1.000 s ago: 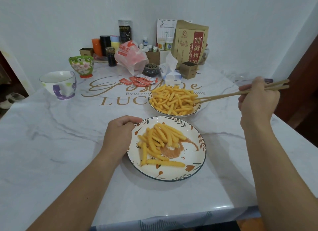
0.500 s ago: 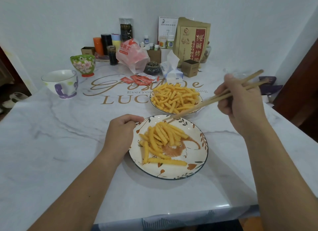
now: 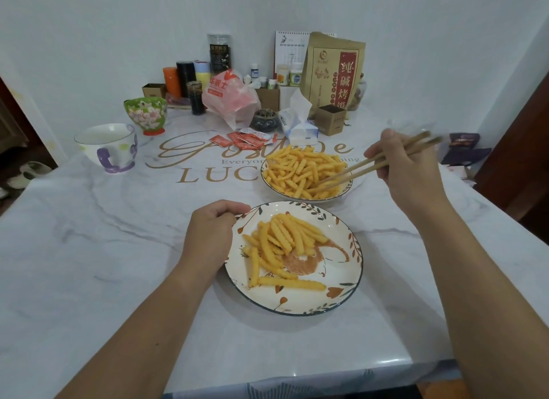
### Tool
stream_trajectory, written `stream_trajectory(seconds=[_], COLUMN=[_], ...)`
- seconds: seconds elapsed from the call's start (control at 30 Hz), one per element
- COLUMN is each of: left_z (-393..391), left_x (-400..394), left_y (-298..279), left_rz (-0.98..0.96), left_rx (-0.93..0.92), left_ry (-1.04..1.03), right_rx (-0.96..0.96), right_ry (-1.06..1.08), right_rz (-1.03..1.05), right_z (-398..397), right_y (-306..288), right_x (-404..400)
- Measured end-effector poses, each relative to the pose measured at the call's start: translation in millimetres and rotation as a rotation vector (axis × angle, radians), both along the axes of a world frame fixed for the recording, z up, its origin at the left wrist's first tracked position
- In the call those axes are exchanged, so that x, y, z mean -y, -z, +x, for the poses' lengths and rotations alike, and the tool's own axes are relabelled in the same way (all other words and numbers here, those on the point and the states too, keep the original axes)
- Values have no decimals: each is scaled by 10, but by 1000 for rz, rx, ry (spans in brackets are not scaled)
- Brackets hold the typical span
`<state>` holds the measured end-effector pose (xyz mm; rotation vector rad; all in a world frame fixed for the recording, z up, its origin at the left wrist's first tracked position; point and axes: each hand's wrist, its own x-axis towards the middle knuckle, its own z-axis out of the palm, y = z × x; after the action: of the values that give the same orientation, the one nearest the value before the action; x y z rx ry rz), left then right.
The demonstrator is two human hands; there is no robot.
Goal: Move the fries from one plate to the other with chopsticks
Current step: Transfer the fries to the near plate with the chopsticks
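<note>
Two plates sit on the white marble table. The near plate (image 3: 335, 297), painted with leaves, carries a small pile of crinkle fries (image 3: 282, 244). The far plate (image 3: 346, 190) is heaped with fries (image 3: 300, 169). My left hand (image 3: 208, 235) grips the near plate's left rim. My right hand (image 3: 407, 172) holds a pair of wooden chopsticks (image 3: 368, 165), whose tips reach into the right side of the far heap. Whether a fry is pinched between the tips is unclear.
A white mug with purple handle (image 3: 110, 146) and a green floral bowl (image 3: 145, 114) stand at the left. Red sauce packets (image 3: 243, 138), a tissue pack (image 3: 297, 125), a plastic bag, boxes, bottles and a brown paper bag (image 3: 335, 71) crowd the back. The table edge is near me.
My right hand has moved the chopstick tips from over the near plate's far rim back into the far heap of fries. My left hand has stayed on the near plate.
</note>
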<state>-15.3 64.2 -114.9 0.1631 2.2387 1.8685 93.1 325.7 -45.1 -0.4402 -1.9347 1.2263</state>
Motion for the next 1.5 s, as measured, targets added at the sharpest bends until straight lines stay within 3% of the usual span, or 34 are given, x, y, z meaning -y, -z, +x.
stream_trajectory(seconds=[0.23,0.33,0.53,0.67,0.73,0.97,1.13,1.3,1.5], left_z=[-3,-3,-4,4,8,28,30,14,17], left_x=[-12,-5,-5,-5,-4,-11,-6,1,-6], left_y=[-4,-4,-1,-7,-8,-25,-31,-13,-15], left_rz=[6,7,-2,-7,-7,4,10,9,8], left_rx=[4,6,14,11,12,28,22,27,8], left_ry=[-3,-1,-6,-5,-6,-11,-9,-1,-8], right_rx=[98,56,-142,-245,-206,66,-45,-225,-135], right_ry=[-7,-9,133,138,94,-6,-4,152,277], right_rz=[148,140,-10,-290,-359,-234,-214,-214,-86], right_z=[-205,-213,-28,79,111,78,80,45,-66], right_y=[6,-10,-198,-328,-366,-347,-408,-369,-184], right_x=[40,46,-3,59,116,294,276,142,45])
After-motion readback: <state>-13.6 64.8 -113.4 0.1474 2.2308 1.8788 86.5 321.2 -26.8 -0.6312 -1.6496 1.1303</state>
